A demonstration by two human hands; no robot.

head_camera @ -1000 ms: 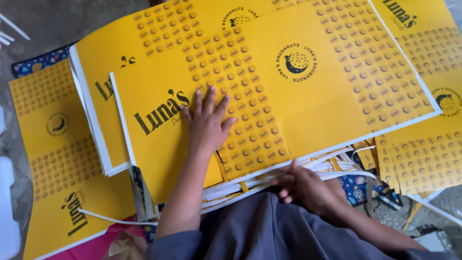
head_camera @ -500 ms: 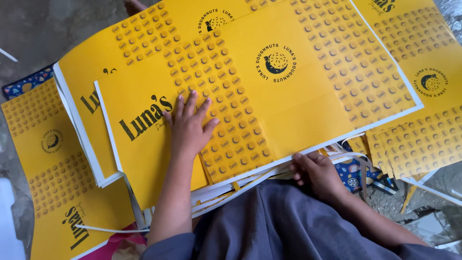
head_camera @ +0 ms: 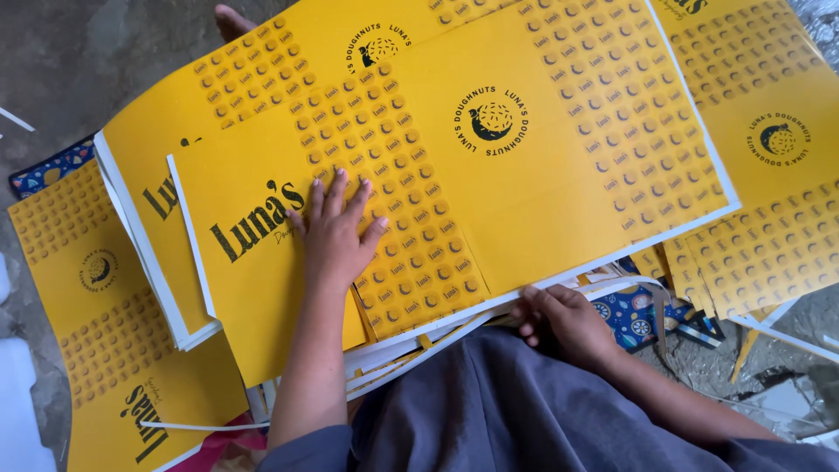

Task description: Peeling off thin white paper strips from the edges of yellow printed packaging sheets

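Here the left hand (head_camera: pixel 336 240) lies flat, open on the yellow sheet (head_camera: pixel 489 183), long axis slanting up-right

2 bare forearms, no sleeves reaching the wrists. Left hand (head_camera: pixel 336 232) and right hand (head_camera: pixel 564 319): no rings, watch or gloves visible. Grey-blue cloth garment (head_camera: pixel 489 411) covers the lap, loosely creased. Bare foot (head_camera: pixel 232 19) at top edge.

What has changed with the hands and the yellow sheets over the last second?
The right hand slid rightward along the near edge of the top yellow sheet and now grips it there. The left hand stayed pressed flat on the sheet, and the stack of sheets underneath stayed put.
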